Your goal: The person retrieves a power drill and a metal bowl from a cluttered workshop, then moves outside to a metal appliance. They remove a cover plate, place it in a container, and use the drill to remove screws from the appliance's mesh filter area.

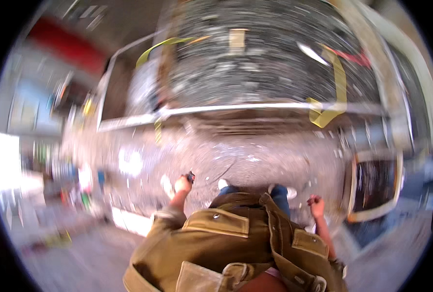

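Note:
My left hand [181, 184] is out in front of my left hip, its fingers closed around a small dark object [190, 177] with a hint of red. Blur hides what kind of thing it is. On the other side, my right hand [317, 208] hangs beside my right hip with the fingers curled in. Something dark reddish shows at its fingertips, too smeared to name. Neither hand touches the large framed bed of dark, broken-looking pieces [275, 78] ahead of me.
A pale rail [236, 109] borders the bed, with yellow tape [339, 80] hanging over it. A tan block [237, 41] lies on the dark pieces. A light-framed dark panel [375, 185] stands at right. Blurred clutter [85, 177] lines the left. Beneath me is dusty floor [255, 160].

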The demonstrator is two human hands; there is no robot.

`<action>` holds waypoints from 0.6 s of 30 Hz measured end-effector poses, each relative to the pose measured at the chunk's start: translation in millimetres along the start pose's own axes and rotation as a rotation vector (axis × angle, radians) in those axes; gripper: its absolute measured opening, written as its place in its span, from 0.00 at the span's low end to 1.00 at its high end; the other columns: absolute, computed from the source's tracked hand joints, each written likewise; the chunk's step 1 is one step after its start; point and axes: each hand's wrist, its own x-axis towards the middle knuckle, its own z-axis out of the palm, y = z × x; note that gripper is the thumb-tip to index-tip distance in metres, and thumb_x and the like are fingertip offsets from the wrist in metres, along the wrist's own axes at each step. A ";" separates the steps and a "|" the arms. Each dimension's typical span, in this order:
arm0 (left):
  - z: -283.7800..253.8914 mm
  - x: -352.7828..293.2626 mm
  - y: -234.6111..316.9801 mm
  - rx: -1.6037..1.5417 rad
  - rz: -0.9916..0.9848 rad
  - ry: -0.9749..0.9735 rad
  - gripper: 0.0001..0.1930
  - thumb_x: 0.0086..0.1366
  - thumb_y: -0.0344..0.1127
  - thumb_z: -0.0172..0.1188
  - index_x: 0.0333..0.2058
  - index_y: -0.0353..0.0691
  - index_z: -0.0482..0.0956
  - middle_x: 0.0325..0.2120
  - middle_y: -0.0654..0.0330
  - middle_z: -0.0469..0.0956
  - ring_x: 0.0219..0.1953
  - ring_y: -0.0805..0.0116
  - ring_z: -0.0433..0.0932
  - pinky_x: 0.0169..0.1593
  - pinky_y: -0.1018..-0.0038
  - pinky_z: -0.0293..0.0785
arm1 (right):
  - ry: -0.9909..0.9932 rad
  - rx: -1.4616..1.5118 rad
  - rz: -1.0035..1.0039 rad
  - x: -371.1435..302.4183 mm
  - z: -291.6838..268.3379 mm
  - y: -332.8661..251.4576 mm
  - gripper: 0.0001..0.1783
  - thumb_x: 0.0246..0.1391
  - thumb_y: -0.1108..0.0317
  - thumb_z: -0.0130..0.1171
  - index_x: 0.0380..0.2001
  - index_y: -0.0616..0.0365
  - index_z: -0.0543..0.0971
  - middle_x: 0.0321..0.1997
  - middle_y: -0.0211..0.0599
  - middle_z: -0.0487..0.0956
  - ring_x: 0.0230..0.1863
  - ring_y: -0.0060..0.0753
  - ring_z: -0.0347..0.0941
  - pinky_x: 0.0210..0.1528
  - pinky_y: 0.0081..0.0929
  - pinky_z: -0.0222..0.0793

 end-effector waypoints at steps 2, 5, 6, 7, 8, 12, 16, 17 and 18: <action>-0.8 -12.5 -104.6 -0.016 -0.236 0.023 0.16 0.56 0.49 0.54 0.37 0.46 0.77 0.38 0.50 0.74 0.38 0.51 0.75 0.42 0.61 0.71 | -0.192 -0.049 -0.111 27.4 88.2 -21.3 0.08 0.53 0.72 0.50 0.34 0.65 0.73 0.23 0.36 0.75 0.23 0.23 0.71 0.26 0.20 0.68; 23.9 -72.2 -235.7 -0.176 -0.568 0.169 0.15 0.55 0.49 0.57 0.36 0.47 0.79 0.39 0.51 0.73 0.41 0.53 0.74 0.43 0.62 0.70 | -0.531 -0.185 -0.113 27.1 227.1 -74.5 0.13 0.50 0.76 0.49 0.41 0.65 0.71 0.28 0.37 0.76 0.27 0.24 0.72 0.30 0.20 0.69; 27.0 -90.1 -241.2 -0.250 -0.670 0.164 0.15 0.55 0.49 0.57 0.36 0.47 0.79 0.39 0.51 0.72 0.41 0.53 0.74 0.44 0.62 0.70 | -0.637 -0.299 -0.119 45.7 257.3 -108.4 0.13 0.50 0.77 0.49 0.41 0.65 0.71 0.28 0.36 0.77 0.27 0.24 0.72 0.31 0.20 0.69; 25.4 -101.6 -241.1 -0.323 -0.744 0.178 0.15 0.54 0.48 0.58 0.36 0.47 0.80 0.39 0.51 0.72 0.41 0.53 0.73 0.45 0.63 0.69 | -0.717 -0.398 -0.140 58.4 282.8 -139.8 0.14 0.49 0.77 0.49 0.41 0.65 0.71 0.28 0.36 0.77 0.28 0.24 0.72 0.31 0.20 0.69; 27.6 -118.8 -268.1 -0.340 -0.834 0.194 0.14 0.55 0.46 0.58 0.36 0.47 0.79 0.38 0.52 0.72 0.42 0.54 0.72 0.46 0.64 0.69 | -0.792 -0.442 -0.171 54.3 326.2 -152.9 0.14 0.49 0.77 0.49 0.41 0.65 0.71 0.28 0.36 0.77 0.27 0.24 0.72 0.31 0.20 0.69; 30.9 -163.1 -320.8 -0.376 -1.071 0.269 0.13 0.52 0.42 0.59 0.36 0.45 0.79 0.39 0.55 0.70 0.44 0.57 0.70 0.47 0.66 0.68 | -0.988 -0.632 -0.330 41.3 461.5 -225.1 0.14 0.48 0.76 0.52 0.41 0.65 0.72 0.25 0.32 0.76 0.26 0.21 0.71 0.31 0.19 0.68; 51.5 -188.2 -345.8 -0.391 -1.249 0.202 0.15 0.54 0.48 0.58 0.34 0.44 0.79 0.38 0.52 0.72 0.42 0.53 0.72 0.45 0.61 0.69 | -1.165 -0.719 -0.341 24.6 585.5 -269.5 0.14 0.47 0.74 0.54 0.40 0.66 0.73 0.24 0.30 0.75 0.25 0.18 0.69 0.30 0.19 0.67; 53.8 -190.4 -352.8 -0.512 -1.328 0.170 0.18 0.54 0.50 0.57 0.35 0.43 0.79 0.38 0.51 0.74 0.43 0.53 0.72 0.45 0.61 0.69 | -1.214 -0.754 -0.397 17.3 622.7 -284.3 0.14 0.47 0.74 0.54 0.40 0.66 0.73 0.24 0.30 0.75 0.25 0.18 0.69 0.30 0.19 0.67; 51.5 -185.4 -360.6 -0.542 -1.362 0.127 0.18 0.54 0.51 0.57 0.36 0.42 0.78 0.38 0.50 0.74 0.42 0.53 0.73 0.44 0.60 0.69 | -1.236 -0.782 -0.384 21.2 647.7 -285.7 0.14 0.47 0.74 0.54 0.40 0.66 0.73 0.24 0.30 0.75 0.25 0.18 0.69 0.30 0.19 0.66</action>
